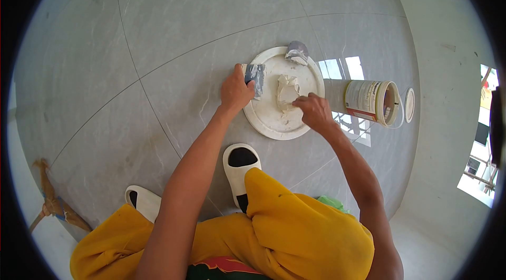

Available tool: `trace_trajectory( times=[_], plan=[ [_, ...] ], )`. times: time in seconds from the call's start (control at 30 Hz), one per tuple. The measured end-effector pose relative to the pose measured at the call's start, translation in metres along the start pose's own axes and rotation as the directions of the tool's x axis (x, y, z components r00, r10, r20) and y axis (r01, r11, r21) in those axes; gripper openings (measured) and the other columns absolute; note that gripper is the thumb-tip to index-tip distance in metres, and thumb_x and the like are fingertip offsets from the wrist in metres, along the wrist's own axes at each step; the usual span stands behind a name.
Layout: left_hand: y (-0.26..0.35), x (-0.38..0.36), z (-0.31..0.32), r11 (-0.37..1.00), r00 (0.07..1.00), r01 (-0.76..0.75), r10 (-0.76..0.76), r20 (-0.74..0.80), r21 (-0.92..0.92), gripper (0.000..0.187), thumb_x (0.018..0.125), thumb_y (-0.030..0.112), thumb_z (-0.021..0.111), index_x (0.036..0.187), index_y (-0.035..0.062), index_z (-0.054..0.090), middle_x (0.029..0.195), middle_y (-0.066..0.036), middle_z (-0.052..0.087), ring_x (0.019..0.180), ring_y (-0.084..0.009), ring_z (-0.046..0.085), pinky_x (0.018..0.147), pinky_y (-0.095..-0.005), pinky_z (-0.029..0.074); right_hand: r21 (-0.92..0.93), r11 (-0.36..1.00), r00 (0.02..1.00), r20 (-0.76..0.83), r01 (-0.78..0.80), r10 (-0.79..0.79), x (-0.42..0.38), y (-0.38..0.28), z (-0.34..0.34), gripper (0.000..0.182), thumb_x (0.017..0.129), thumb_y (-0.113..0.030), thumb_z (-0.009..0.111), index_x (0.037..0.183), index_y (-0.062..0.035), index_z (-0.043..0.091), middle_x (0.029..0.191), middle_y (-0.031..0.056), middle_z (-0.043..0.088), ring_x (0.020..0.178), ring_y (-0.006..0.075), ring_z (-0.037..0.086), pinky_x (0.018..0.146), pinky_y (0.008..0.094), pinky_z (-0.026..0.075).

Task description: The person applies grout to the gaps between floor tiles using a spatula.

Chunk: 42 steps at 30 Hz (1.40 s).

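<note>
My left hand (236,89) is closed round a putty scraper (256,77), whose blue-grey flat face is smeared with white putty. The scraper is over the left rim of a round white lid-like board (269,126). A heap of off-white putty (287,92) sits near the board's middle. My right hand (314,112) is at the heap's lower right, fingers drawn together. What they pinch, if anything, is too small to tell. A second scraper-like piece (297,52), grey and coated with putty at its lower edge, rests on the board's upper rim.
A labelled bucket (363,99) lies at the right with its mouth facing the wall, a round lid (409,105) beyond it. Brown paper or tape (51,203) is at the lower left. Slippered feet (241,166) and green plastic (332,204) are near the board on grey tiles.
</note>
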<state>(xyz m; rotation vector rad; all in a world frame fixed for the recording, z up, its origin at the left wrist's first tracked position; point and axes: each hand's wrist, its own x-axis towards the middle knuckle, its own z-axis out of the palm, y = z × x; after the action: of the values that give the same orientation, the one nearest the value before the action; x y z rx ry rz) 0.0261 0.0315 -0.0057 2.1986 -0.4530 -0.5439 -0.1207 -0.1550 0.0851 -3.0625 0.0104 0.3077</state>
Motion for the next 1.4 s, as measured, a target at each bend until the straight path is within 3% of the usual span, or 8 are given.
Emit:
trace_trajectory(
  times=[0.23,0.3,0.53,0.83,1.17,1.23,1.33,1.4],
  plan=[
    [0.002,0.0,-0.001,1.0,0.999,-0.008,0.008,-0.037,0.0,0.042,0.077,0.016,0.07,0.104,0.0005,0.044,0.085,-0.022,0.063,0.082,-0.0412,0.063,0.072,-0.0488,0.048,0.021,1.0,0.993,0.113,0.016,-0.018,0.018,0.011,-0.001,0.027,0.068,0.002,0.062,0.088,-0.0119,0.074,0.08,0.0015,0.07,0.078,0.021,0.061,0.065,0.0338,0.052],
    [0.002,0.0,-0.001,1.0,0.999,0.003,-0.003,-0.036,0.0,0.041,0.077,0.016,0.07,0.104,0.0004,0.044,0.086,-0.022,0.063,0.082,-0.0413,0.063,0.072,-0.0487,0.049,0.077,0.996,0.982,-0.177,-0.048,0.061,0.029,0.011,-0.012,0.028,0.066,0.003,0.061,0.087,-0.0119,0.074,0.08,0.002,0.07,0.077,0.0214,0.061,0.066,0.0338,0.052],
    [0.0,0.0,-0.002,1.0,0.999,0.015,-0.016,-0.032,-0.023,0.041,0.077,0.017,0.07,0.104,0.0004,0.044,0.086,-0.021,0.064,0.082,-0.0413,0.062,0.073,-0.0486,0.049,0.113,0.993,0.953,-0.295,-0.035,0.067,0.032,0.006,0.0,0.033,0.063,0.006,0.06,0.088,-0.0098,0.073,0.082,0.0028,0.071,0.073,0.0222,0.06,0.065,0.0339,0.05],
    [0.006,0.002,0.001,0.999,0.999,-0.01,0.009,-0.031,-0.037,0.041,0.077,0.017,0.07,0.104,0.0002,0.044,0.086,-0.021,0.063,0.082,-0.0411,0.062,0.072,-0.0494,0.048,-0.058,0.996,0.99,0.134,0.062,-0.054,0.046,0.005,0.0,0.032,0.065,0.003,0.064,0.09,-0.013,0.075,0.077,0.0051,0.069,0.074,0.0219,0.061,0.063,0.0352,0.049],
    [0.003,-0.004,0.002,0.998,0.997,-0.023,0.019,-0.076,-0.055,0.041,0.077,0.017,0.069,0.104,-0.0004,0.044,0.085,-0.022,0.063,0.081,-0.0408,0.062,0.072,-0.0487,0.048,-0.003,0.993,0.99,-0.075,0.119,-0.119,0.036,0.012,0.022,0.027,0.064,0.004,0.061,0.084,-0.0095,0.073,0.08,0.008,0.07,0.074,0.0232,0.06,0.065,0.0361,0.051],
    [0.002,0.001,0.001,0.999,0.998,-0.025,0.022,-0.063,-0.044,0.042,0.077,0.017,0.07,0.105,-0.0003,0.044,0.085,-0.022,0.063,0.081,-0.0406,0.063,0.071,-0.0484,0.049,0.021,0.997,0.992,0.092,0.08,-0.081,0.024,0.009,-0.002,0.026,0.066,0.003,0.063,0.087,-0.009,0.072,0.085,0.0081,0.07,0.075,0.0241,0.062,0.063,0.0365,0.05],
    [0.0,-0.002,0.002,0.999,0.999,0.0,-0.002,-0.041,-0.038,0.042,0.077,0.017,0.07,0.106,-0.0002,0.044,0.085,-0.022,0.063,0.081,-0.0405,0.063,0.071,-0.0482,0.049,0.173,0.854,0.869,0.167,-0.492,0.466,-0.001,0.019,-0.024,0.017,0.075,0.0,0.065,0.091,-0.0057,0.07,0.079,0.0069,0.069,0.077,0.0218,0.064,0.062,0.0337,0.052],
    [0.0,-0.002,0.002,0.999,0.999,0.001,-0.003,-0.032,-0.039,0.043,0.077,0.017,0.07,0.106,-0.0002,0.044,0.085,-0.022,0.063,0.081,-0.0404,0.063,0.07,-0.0482,0.049,0.579,0.363,0.644,0.405,-0.73,0.649,-0.034,0.032,-0.003,0.015,0.08,-0.003,0.064,0.095,-0.0028,0.067,0.08,0.0061,0.066,0.078,0.0194,0.064,0.062,0.0314,0.053]
  ],
)
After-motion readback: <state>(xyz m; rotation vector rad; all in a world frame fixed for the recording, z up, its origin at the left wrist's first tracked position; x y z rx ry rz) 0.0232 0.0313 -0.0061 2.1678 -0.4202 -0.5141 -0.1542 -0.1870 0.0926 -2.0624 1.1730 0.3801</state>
